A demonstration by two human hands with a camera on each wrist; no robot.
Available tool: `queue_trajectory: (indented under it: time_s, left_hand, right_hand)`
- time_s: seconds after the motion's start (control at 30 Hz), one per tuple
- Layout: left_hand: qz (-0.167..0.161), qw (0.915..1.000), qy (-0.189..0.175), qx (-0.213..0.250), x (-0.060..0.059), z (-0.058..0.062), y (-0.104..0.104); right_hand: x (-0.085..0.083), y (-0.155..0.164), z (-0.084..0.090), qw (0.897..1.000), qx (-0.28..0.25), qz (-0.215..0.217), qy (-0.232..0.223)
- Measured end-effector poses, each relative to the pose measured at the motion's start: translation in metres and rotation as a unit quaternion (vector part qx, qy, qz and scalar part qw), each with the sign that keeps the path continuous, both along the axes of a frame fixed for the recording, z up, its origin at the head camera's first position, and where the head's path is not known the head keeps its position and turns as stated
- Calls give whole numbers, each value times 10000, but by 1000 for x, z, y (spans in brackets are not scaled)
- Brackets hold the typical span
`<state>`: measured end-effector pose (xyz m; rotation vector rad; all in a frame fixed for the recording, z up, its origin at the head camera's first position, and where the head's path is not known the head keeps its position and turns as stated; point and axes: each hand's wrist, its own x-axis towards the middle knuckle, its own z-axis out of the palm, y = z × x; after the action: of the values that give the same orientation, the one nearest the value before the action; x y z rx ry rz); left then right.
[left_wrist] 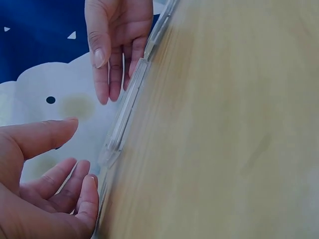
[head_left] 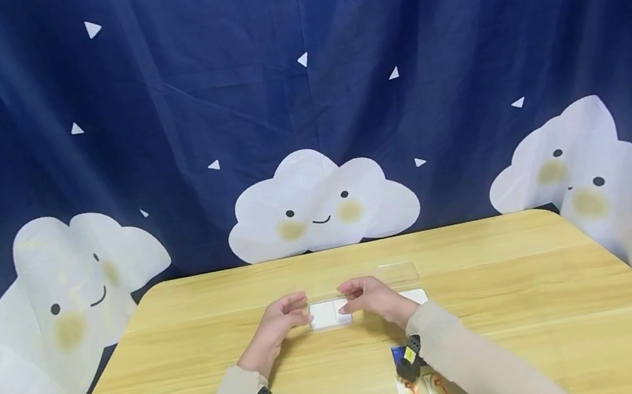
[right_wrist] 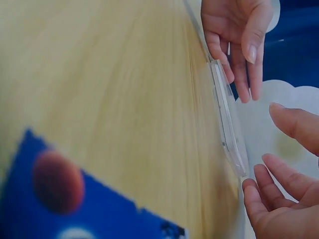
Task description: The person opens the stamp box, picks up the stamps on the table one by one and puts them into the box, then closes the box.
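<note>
Head view: my left hand and my right hand sit at either end of a clear plastic case lying flat on the desk, a little past the desk's middle. My left hand is at the case's 9 o'clock end, fingers loosely bent and thumb spread, holding nothing; the left wrist view shows its fingertips just beside the corner of the case, and I cannot tell whether they touch it. My right hand is at the 3 o'clock end, likewise half open and gripping nothing, its fingertips at the case's near corner in the right wrist view.

Outward from the hands, a second clear case lies at 1 o'clock from the first, well apart from my left hand. A white card shows at 3 o'clock, partly behind my right wrist. At 5 o'clock, near the desk's front edge, lie small picture cards with a blue patch beside them. A dark blue curtain with smiling white clouds hangs beyond the desk at 12 o'clock.
</note>
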<state>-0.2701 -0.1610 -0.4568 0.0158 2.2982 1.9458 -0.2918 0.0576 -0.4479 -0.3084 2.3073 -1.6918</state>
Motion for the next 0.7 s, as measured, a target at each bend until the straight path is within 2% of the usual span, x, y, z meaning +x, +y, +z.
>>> queue_trajectory:
  time_s: [0.33,0.7]
  left_hand:
    - [-57,9998,-34,-209,-2,-3,-4]
    - [-345,9981,95,-492,-3,-7,-7]
  right_hand:
    - [0,2,-5,10000,-18,43,7]
    - [4,4,-3,9994,180,273,81]
